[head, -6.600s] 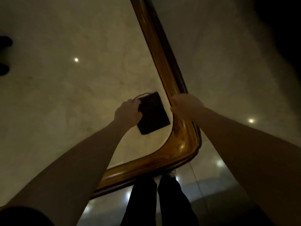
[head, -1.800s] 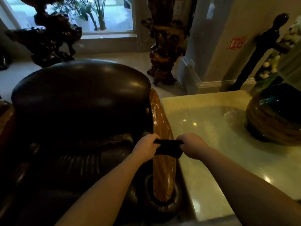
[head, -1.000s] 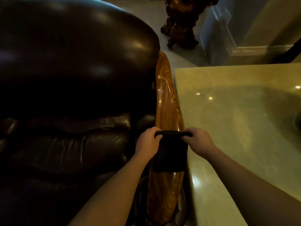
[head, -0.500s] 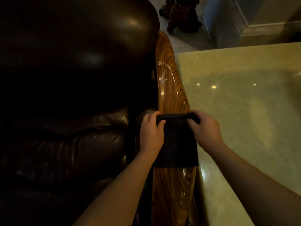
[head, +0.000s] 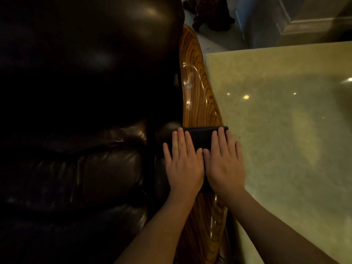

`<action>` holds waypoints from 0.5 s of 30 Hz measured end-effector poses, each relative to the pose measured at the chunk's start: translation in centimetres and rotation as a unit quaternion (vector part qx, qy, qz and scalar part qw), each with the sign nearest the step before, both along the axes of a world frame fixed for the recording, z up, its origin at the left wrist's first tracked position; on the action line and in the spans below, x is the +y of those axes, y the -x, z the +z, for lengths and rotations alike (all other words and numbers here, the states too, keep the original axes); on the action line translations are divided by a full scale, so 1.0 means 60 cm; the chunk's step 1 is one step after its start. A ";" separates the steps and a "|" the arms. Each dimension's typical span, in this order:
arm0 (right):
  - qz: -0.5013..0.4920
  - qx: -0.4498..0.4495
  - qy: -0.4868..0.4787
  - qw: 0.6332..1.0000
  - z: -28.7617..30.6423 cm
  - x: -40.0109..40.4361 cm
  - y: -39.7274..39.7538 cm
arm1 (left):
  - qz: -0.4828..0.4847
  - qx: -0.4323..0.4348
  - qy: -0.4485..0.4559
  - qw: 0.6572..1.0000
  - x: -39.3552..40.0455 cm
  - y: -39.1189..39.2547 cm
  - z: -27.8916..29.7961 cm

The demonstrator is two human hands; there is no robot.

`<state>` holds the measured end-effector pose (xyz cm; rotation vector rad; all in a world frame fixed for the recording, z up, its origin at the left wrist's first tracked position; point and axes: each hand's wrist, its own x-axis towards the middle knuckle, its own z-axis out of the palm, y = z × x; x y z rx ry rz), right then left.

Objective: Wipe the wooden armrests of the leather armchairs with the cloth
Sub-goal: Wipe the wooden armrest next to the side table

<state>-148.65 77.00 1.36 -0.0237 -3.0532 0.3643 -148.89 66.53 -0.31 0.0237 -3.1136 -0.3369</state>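
Observation:
A dark cloth (head: 202,137) lies flat across the glossy wooden armrest (head: 196,96) of a dark brown leather armchair (head: 85,92). My left hand (head: 182,162) and my right hand (head: 223,162) lie side by side on the cloth, palms down with straight fingers, pressing it onto the wood. Only the cloth's far strip and a sliver between the hands show. The armrest runs from the near edge of the view up along the chair's right side.
A pale polished stone table (head: 285,130) stands directly right of the armrest, almost touching it. A dark carved wooden piece (head: 211,14) stands on the floor beyond the chair, near a wall corner (head: 266,21).
Both hands let go of the cloth's far edge and flattened onto it. Earlier they carried the cloth from a table rim to this armrest and laid it down.

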 end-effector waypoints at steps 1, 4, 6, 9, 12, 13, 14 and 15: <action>-0.002 -0.002 -0.004 1.000 -0.005 0.000 0.001 | 0.001 -0.003 0.002 1.000 0.000 0.001 -0.001; -0.012 -0.004 -0.004 1.000 -0.013 0.000 0.002 | 0.001 -0.008 0.003 1.000 0.001 0.002 0.002; -0.025 0.001 -0.002 1.000 -0.014 -0.001 0.001 | 0.004 -0.009 0.005 1.000 0.000 0.001 0.003; -0.027 0.005 0.004 1.000 -0.014 -0.002 0.003 | 0.001 -0.012 0.006 1.000 0.000 0.005 0.002; -0.028 0.008 0.008 1.000 -0.021 -0.001 0.003 | -0.001 -0.011 -0.002 1.000 0.000 0.004 -0.003; -0.028 0.009 0.010 1.000 -0.021 -0.001 0.004 | -0.004 -0.011 -0.005 1.000 -0.001 0.005 -0.003; -0.027 0.007 0.010 1.000 -0.021 -0.001 0.006 | -0.004 -0.014 -0.008 1.000 -0.001 0.006 -0.002; -0.026 0.004 0.009 1.000 -0.021 -0.002 0.007 | -0.002 -0.021 -0.009 1.000 -0.001 0.008 -0.002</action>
